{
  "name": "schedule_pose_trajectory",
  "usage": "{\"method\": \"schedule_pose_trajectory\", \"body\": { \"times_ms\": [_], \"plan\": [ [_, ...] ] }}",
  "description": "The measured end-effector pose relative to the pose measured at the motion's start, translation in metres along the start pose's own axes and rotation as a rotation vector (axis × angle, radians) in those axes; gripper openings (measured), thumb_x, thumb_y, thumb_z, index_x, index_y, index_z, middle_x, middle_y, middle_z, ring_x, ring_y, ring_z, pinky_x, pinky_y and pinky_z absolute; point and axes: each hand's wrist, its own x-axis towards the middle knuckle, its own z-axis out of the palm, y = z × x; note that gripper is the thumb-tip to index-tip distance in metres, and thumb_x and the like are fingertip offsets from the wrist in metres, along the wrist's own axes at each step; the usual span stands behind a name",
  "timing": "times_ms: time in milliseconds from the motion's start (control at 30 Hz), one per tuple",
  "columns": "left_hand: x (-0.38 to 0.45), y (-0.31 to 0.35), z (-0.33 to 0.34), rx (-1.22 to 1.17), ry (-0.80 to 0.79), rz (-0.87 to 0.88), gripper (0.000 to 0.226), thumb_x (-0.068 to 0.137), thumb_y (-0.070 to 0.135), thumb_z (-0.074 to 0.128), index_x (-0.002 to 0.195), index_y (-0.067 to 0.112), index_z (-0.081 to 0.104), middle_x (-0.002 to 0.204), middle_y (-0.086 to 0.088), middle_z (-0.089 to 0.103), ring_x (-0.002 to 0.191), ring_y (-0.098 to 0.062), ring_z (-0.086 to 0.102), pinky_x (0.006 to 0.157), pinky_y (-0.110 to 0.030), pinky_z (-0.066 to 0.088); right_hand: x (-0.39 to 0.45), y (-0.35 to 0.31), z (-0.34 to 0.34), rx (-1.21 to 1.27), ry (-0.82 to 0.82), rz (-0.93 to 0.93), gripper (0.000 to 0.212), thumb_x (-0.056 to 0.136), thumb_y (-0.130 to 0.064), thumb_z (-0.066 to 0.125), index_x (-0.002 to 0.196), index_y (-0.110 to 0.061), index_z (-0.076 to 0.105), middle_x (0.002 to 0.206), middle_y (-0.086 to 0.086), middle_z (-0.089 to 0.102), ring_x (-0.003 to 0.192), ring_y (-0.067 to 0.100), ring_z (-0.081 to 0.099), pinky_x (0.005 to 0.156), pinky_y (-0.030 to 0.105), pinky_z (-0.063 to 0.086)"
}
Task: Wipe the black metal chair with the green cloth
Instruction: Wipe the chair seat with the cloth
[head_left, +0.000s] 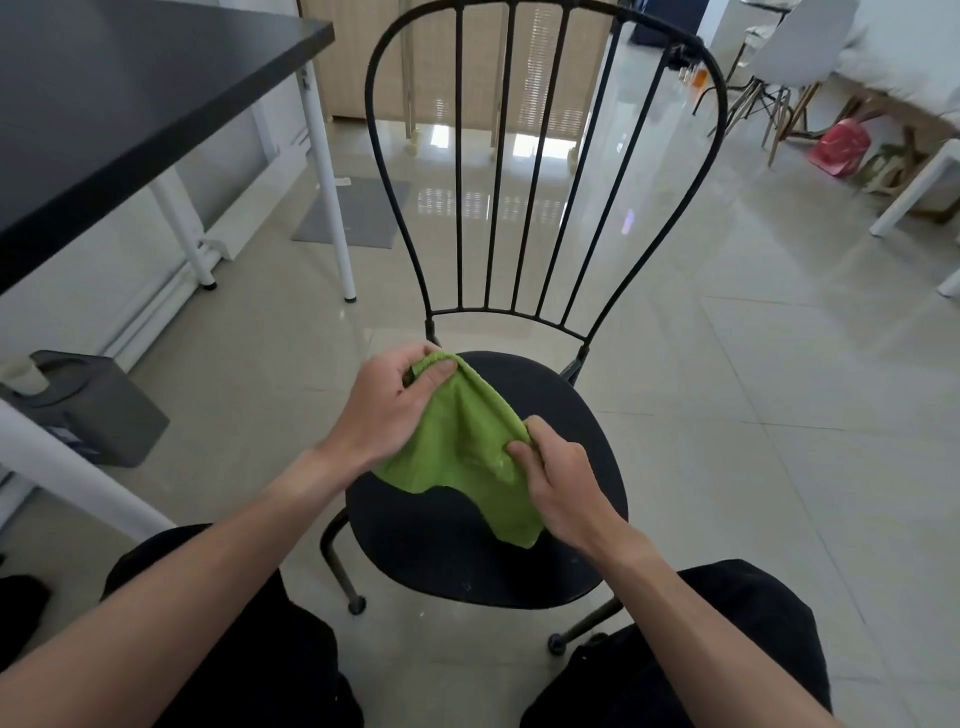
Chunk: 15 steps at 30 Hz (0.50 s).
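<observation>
Two hands held the cloth (462, 441) over the chair (519, 551) seat.
Left hand (387, 410) and right hand (558, 480) each pinched an edge; below their grip, wiping looked not yet begun.

Green cloth (457, 441) over chair seat (545, 551)

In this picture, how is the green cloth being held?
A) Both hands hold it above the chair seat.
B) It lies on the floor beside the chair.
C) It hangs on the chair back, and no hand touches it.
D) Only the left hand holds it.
A: the left hand pinches the top edge of the green cloth and the right hand grips its right edge, over the seat of the black metal chair.
</observation>
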Motion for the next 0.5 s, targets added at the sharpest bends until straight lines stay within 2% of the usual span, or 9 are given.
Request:
{"method": "schedule_pose_trajectory", "body": {
  "times_ms": [33, 100, 167, 267, 333, 367, 400, 467, 500],
  "plan": [
    [0.004, 0.002, -0.004, 0.014, 0.039, 0.027, 0.022, 0.096, 0.029, 0.060, 0.078, 0.018, 0.066, 0.066, -0.001, 0.067, 0.058, -0.016, 0.063, 0.053, -0.027, 0.049, 0.001, -0.003, 0.000, 0.015, 0.013, 0.001, 0.029, 0.104, -0.022, 0.047, 0.076, -0.017, 0.038, 0.059, -0.007, 0.038, 0.050, 0.010, 0.032, 0.046, 0.032, 0.029],
    [0.012, 0.005, -0.013, 0.093, 0.079, 0.068, 0.045, 0.093, 0.041, 0.060, 0.070, 0.002, 0.061, 0.059, -0.017, 0.059, 0.049, -0.025, 0.053, 0.047, -0.037, 0.045, 0.003, -0.009, -0.001, -0.040, 0.028, -0.011, 0.035, 0.104, -0.034, 0.043, 0.073, -0.021, 0.035, 0.057, -0.005, 0.038, 0.049, 0.017, 0.033, 0.047, 0.039, 0.031],
    [0.019, 0.005, -0.022, 0.215, 0.033, 0.066, 0.062, 0.090, 0.052, 0.057, 0.060, -0.003, 0.051, 0.051, -0.015, 0.048, 0.043, -0.019, 0.042, 0.047, -0.035, 0.041, 0.006, -0.013, -0.002, -0.164, 0.021, -0.001, 0.045, 0.101, -0.051, 0.036, 0.067, -0.021, 0.033, 0.056, -0.006, 0.040, 0.052, 0.018, 0.038, 0.050, 0.040, 0.033],
    [0.029, 0.015, -0.029, 0.382, -0.062, 0.054, 0.061, 0.088, 0.053, 0.063, 0.056, 0.001, 0.053, 0.050, -0.009, 0.052, 0.044, -0.013, 0.044, 0.049, -0.016, 0.040, 0.016, -0.020, -0.007, -0.339, -0.009, 0.136, 0.061, 0.097, -0.063, 0.027, 0.058, -0.017, 0.031, 0.053, -0.004, 0.041, 0.051, 0.016, 0.041, 0.053, 0.034, 0.029],
    [0.039, 0.026, -0.028, 0.446, -0.155, 0.102, 0.057, 0.090, 0.051, 0.061, 0.059, 0.003, 0.055, 0.053, -0.009, 0.054, 0.047, -0.012, 0.047, 0.054, -0.023, 0.043, 0.027, -0.028, -0.011, -0.366, -0.076, 0.149, 0.061, 0.094, -0.068, 0.036, 0.059, -0.018, 0.041, 0.057, -0.007, 0.049, 0.053, 0.014, 0.047, 0.054, 0.031, 0.034],
    [0.043, 0.032, -0.026, 0.443, -0.226, 0.123, 0.055, 0.092, 0.049, 0.058, 0.061, 0.003, 0.056, 0.055, -0.009, 0.054, 0.048, -0.014, 0.048, 0.056, -0.028, 0.044, 0.033, -0.035, -0.013, -0.291, -0.129, 0.131, 0.052, 0.091, -0.067, 0.046, 0.069, -0.020, 0.053, 0.067, -0.010, 0.058, 0.059, 0.010, 0.054, 0.057, 0.028, 0.039],
    [0.048, 0.038, -0.023, 0.425, -0.295, 0.131, 0.054, 0.094, 0.047, 0.055, 0.064, 0.003, 0.057, 0.056, -0.010, 0.055, 0.049, -0.015, 0.049, 0.057, -0.032, 0.045, 0.039, -0.044, -0.014, -0.158, -0.180, 0.117, 0.039, 0.088, -0.061, 0.059, 0.088, -0.022, 0.062, 0.082, -0.010, 0.066, 0.071, 0.007, 0.061, 0.064, 0.026, 0.047],
    [0.054, 0.051, -0.018, 0.396, -0.352, 0.157, 0.052, 0.097, 0.046, 0.050, 0.063, 0.007, 0.056, 0.054, -0.004, 0.052, 0.047, -0.012, 0.047, 0.053, -0.025, 0.042, 0.055, -0.060, -0.017, 0.101, -0.196, 0.088, 0.041, 0.084, -0.035, 0.075, 0.119, -0.020, 0.060, 0.106, -0.005, 0.069, 0.094, 0.009, 0.066, 0.080, 0.028, 0.056],
    [0.056, 0.057, -0.017, 0.383, -0.343, 0.181, 0.051, 0.098, 0.046, 0.049, 0.062, 0.009, 0.055, 0.053, -0.002, 0.050, 0.046, -0.011, 0.045, 0.051, -0.021, 0.039, 0.064, -0.065, -0.018, 0.186, -0.161, 0.057, 0.039, 0.084, -0.024, 0.076, 0.120, -0.017, 0.062, 0.107, -0.002, 0.071, 0.097, 0.013, 0.068, 0.084, 0.033, 0.057]
  ]
}}
